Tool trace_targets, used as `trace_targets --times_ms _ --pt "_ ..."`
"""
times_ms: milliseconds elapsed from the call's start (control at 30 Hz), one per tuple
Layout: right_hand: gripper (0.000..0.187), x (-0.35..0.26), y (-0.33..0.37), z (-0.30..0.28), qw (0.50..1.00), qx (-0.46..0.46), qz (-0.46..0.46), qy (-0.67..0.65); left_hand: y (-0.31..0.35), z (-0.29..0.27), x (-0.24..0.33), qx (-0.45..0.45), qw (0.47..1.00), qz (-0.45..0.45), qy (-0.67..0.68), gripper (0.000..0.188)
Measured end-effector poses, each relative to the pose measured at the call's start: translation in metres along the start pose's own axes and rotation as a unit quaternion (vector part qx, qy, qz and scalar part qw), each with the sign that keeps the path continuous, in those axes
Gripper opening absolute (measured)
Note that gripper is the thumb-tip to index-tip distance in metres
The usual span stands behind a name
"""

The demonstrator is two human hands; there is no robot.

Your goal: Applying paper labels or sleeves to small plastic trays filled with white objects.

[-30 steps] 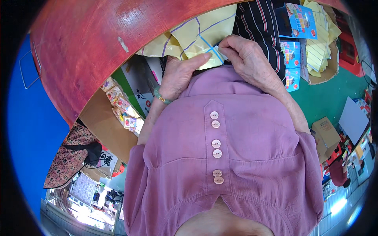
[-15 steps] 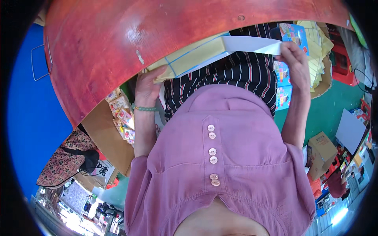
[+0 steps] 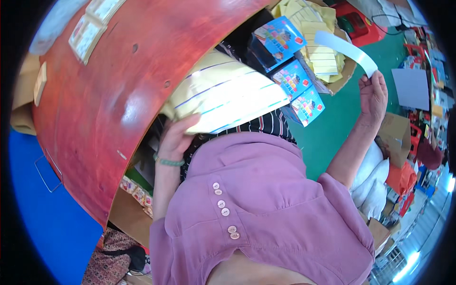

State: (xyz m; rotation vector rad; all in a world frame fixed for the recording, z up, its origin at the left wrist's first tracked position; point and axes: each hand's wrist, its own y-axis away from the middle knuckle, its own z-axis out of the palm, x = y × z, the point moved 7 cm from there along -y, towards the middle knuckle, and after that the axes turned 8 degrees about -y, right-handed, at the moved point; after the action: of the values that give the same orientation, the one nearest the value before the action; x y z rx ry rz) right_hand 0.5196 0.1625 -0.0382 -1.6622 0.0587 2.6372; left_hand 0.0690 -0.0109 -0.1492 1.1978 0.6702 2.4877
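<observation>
My left hand grips the lower left corner of a pale yellow sheet with blue lines. This sheet slopes over my lap beside the table edge, and glare whitens its middle; whether it is one layer or several, I cannot tell. Out to the right, my right hand is raised over the floor. Its thumb and fingers pinch one end of a glossy white strip, which curves up and left with its other end free. The strip hangs apart from the sheet.
A red round-edged table fills the upper left, with small framed trays on it. Blue printed boxes stand beyond my lap. Behind them, a carton holds yellow lined sheets. A red stool is farther back.
The white strip came away from the yellow sheet, and my right hand carried it out to the right. The yellow sheet tilted so its broad face shows. The view turned.
</observation>
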Motion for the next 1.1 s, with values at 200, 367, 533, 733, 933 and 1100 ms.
trace_targets --times_ms 200,367,533,733,933,1100 --pt "0.014 -0.062 0.036 -0.064 0.994 0.060 -0.092 -0.015 -0.088 0.151 -0.005 -0.186 0.971 -0.041 -0.142 0.044" --pt "0.014 -0.093 0.081 -0.109 0.985 0.115 -0.127 -0.012 -0.143 0.262 -0.025 -0.329 0.929 -0.043 -0.163 0.045" --pt "0.011 -0.107 0.127 -0.143 0.975 0.147 -0.166 -0.023 -0.224 0.322 -0.066 -0.222 0.926 -0.105 -0.286 0.061" --pt "0.010 -0.103 0.132 -0.160 0.961 0.219 -0.163 -0.036 -0.230 0.293 -0.105 -0.178 0.892 0.004 -0.415 0.033" --pt "0.018 -0.062 0.055 -0.138 0.983 0.126 -0.116 -0.067 -0.163 0.250 -0.054 -0.194 0.890 0.001 -0.412 0.023" --pt "0.019 -0.045 0.005 -0.087 0.991 0.058 -0.090 -0.076 -0.062 0.238 0.074 -0.232 0.833 0.175 -0.470 0.023"
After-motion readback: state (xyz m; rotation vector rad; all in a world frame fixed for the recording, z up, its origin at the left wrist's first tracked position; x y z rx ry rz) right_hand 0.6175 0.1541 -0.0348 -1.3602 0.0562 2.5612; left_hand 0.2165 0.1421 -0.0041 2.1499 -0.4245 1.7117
